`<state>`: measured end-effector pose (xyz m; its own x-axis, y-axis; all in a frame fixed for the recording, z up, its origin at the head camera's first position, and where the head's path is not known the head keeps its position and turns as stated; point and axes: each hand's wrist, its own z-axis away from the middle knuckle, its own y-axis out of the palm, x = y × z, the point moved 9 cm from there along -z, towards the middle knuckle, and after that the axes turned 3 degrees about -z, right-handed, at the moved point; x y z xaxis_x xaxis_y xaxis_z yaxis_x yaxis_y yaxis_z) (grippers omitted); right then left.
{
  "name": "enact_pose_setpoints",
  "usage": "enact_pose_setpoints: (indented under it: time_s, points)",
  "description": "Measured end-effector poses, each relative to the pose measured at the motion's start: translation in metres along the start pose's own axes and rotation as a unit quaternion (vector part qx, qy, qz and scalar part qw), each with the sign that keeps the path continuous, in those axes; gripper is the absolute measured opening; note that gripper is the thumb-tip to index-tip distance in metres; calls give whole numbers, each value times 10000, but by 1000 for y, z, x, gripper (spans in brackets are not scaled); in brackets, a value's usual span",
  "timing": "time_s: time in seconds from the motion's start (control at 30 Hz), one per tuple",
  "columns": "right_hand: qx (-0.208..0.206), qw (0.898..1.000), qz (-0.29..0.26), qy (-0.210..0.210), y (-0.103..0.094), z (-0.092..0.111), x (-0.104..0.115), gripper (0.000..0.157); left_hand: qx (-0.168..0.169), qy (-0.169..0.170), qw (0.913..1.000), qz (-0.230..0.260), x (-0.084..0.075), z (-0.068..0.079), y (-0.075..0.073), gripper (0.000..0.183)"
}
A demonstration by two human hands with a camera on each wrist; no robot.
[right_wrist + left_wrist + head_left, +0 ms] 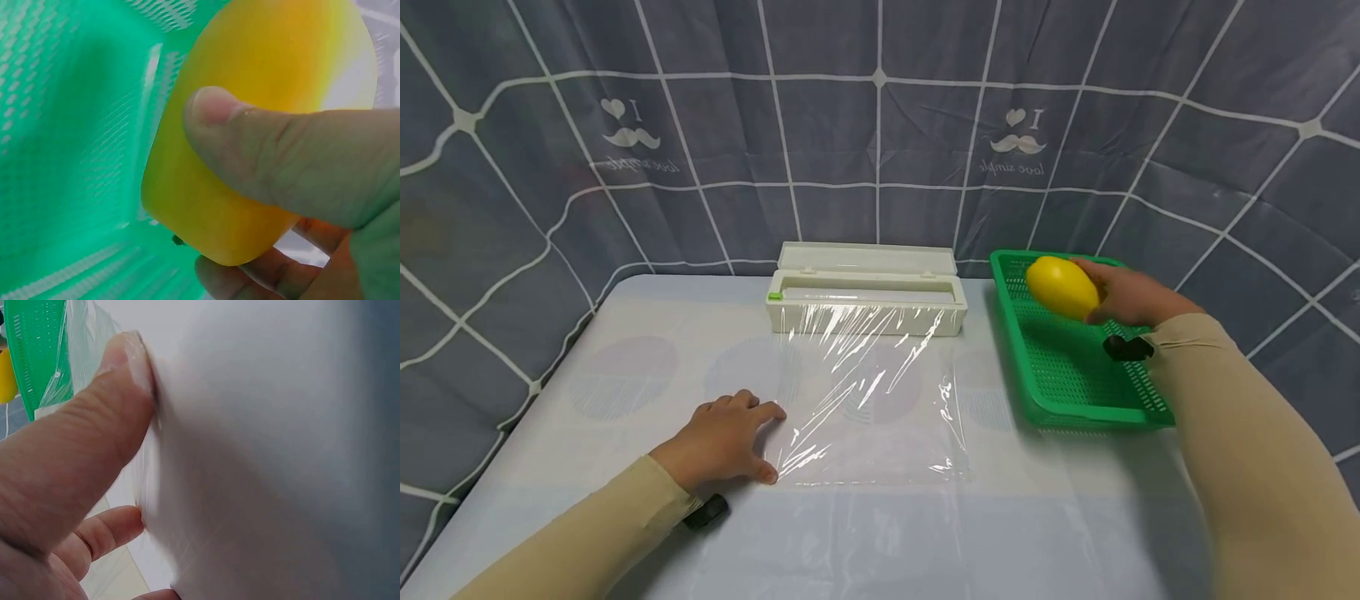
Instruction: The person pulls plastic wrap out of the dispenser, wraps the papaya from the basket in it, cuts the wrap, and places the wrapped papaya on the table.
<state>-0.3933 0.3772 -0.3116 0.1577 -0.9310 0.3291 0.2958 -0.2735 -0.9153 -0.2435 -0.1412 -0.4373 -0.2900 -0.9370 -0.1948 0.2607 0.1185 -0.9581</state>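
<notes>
My right hand (pixel 1131 296) grips a smooth yellow mango (pixel 1062 288) above the green basket (pixel 1030 375). In the right wrist view the thumb (pixel 250 137) lies across the mango (pixel 275 56), with fingers curled beneath. A clear sheet of cling film (pixel 872 417) lies on the table, drawn from a white cling film box (pixel 865 317) whose lid stands raised. My left hand (pixel 722 437) rests at the film's near left edge, thumb and fingers spread. The left wrist view shows the thumb (pixel 100 419) and fingertips touching the film and table.
The green basket stands on the right of the table, just right of the cling film. A pale patterned cloth (pixel 625 467) covers the table. Behind and at both sides hangs a grey curtain (pixel 827 133) with white grid lines.
</notes>
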Motion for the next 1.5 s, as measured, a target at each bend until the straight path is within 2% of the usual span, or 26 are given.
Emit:
enact_pose_setpoints:
  time_s: [0.17, 0.43, 0.73, 0.97, 1.13, 1.27, 1.5]
  points:
    - [-72, 9996, -19, -285, -3, 0, 39, 106, 44, -10, 10000, -68, 3, 1, 0, 84]
    - [-96, 9945, -137, -1038, 14, -2, 115, 102, 55, 3, 10000, -9, 2, 3, -2, 85]
    - [368, 9885, -316, -1429, 52, -6, 175, 102, 42, 9, 10000, -35, 0, 2, -2, 85]
    - [849, 9775, -318, -1904, 88, -9, 217, 103, 49, 75, 9999, -98, -2, 2, -4, 86]
    - [1132, 9718, -172, -2060, 114, -13, 237, 104, 73, 82, 9999, -33, -2, 0, -2, 85]
    - [1200, 9701, 55, -2110, 134, -17, 246, 103, 99, 66, 9999, -28, -1, -1, 0, 84]
    - [1418, 9655, 73, -2183, 163, -22, 258, 102, 72, 86, 9999, -71, -2, 0, -2, 83]
